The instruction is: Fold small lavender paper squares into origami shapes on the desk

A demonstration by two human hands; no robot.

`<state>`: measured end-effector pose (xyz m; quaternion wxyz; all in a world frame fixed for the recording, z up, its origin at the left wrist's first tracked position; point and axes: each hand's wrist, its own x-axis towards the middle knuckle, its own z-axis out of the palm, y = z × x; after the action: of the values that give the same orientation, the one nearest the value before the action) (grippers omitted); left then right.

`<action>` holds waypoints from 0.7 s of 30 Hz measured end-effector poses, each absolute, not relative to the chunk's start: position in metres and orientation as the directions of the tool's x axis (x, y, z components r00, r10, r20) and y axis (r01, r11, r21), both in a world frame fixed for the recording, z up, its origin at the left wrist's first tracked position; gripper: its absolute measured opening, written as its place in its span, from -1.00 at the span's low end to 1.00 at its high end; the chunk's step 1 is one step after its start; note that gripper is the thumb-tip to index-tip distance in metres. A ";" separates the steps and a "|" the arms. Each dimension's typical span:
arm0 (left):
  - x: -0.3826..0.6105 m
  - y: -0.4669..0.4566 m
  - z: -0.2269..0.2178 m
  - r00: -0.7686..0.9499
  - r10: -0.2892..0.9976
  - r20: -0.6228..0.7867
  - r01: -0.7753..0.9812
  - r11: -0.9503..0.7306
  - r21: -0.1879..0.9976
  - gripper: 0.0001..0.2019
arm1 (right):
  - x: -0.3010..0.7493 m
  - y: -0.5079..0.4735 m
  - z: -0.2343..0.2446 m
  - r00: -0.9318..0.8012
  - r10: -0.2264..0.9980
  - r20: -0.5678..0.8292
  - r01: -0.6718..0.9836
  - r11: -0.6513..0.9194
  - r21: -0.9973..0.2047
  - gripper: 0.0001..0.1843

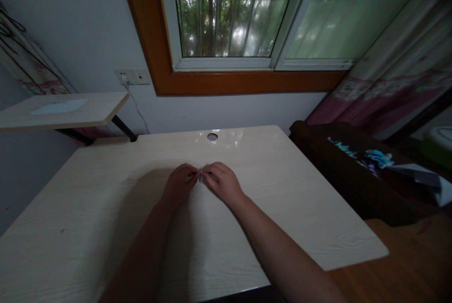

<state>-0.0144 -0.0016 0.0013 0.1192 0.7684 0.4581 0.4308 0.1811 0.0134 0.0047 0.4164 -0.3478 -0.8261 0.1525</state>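
A small, thin bluish-purple thing [201, 176] is between my two hands, over the far middle of the pale wood-grain desk [282, 227]. It is too small to tell its kind. My left hand [181, 183] pinches it from the left with thumb and forefinger. From the right, my right hand [223, 181] grips it in the same way, the fingertips of both hands almost meeting. Most of the thing is covered by the fingers. Both forearms reach in from the near edge, and the right one lies low over the desktop.
Behind the hands is a round cable hole [212, 137] in the desk. A raised shelf [88, 107] with a paper on it stands at the left. Beyond are a wall socket [132, 77] and a window [226, 20]. A dark brown piece of furniture [328, 176] flanks the right edge.
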 end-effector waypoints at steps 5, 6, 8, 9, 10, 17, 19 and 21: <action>-0.014 -0.002 0.002 0.238 0.784 0.573 0.605 -0.581 0.544 -0.91 | 0.182 0.012 0.008 -0.444 0.682 0.582 0.488 0.728 -0.481 -0.88; -0.015 -0.002 0.002 0.240 0.783 0.574 0.609 -0.582 0.539 -0.91 | 0.182 0.012 0.009 -0.445 0.682 0.580 0.491 0.728 -0.478 -0.88; -0.015 -0.002 0.001 0.239 0.785 0.571 0.617 -0.577 0.535 -0.90 | 0.182 0.012 0.009 -0.445 0.684 0.578 0.491 0.726 -0.480 -0.87; -0.015 -0.001 0.001 0.238 0.787 0.569 0.617 -0.575 0.537 -0.90 | 0.181 0.011 0.009 -0.447 0.684 0.576 0.488 0.726 -0.484 -0.87; -0.015 -0.001 0.000 0.236 0.790 0.566 0.617 -0.572 0.540 -0.90 | 0.181 0.011 0.009 -0.446 0.686 0.575 0.484 0.725 -0.489 -0.88; -0.013 -0.001 0.002 0.231 0.808 0.542 0.596 -0.558 0.577 -0.90 | 0.179 0.010 0.009 -0.412 0.720 0.558 0.471 0.693 -0.546 -0.91; -0.013 -0.001 0.002 0.212 0.821 0.530 0.589 -0.540 0.602 -0.91 | 0.179 0.010 0.009 -0.403 0.731 0.551 0.462 0.682 -0.567 -0.91; -0.014 -0.001 0.002 0.188 0.833 0.520 0.582 -0.521 0.624 -0.91 | 0.179 0.010 0.008 -0.388 0.743 0.545 0.448 0.669 -0.593 -0.90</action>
<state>-0.0136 -0.0012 0.0017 0.1451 0.7570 0.4671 0.4332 0.1791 0.0098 0.0085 0.4148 -0.3656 -0.8140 0.1777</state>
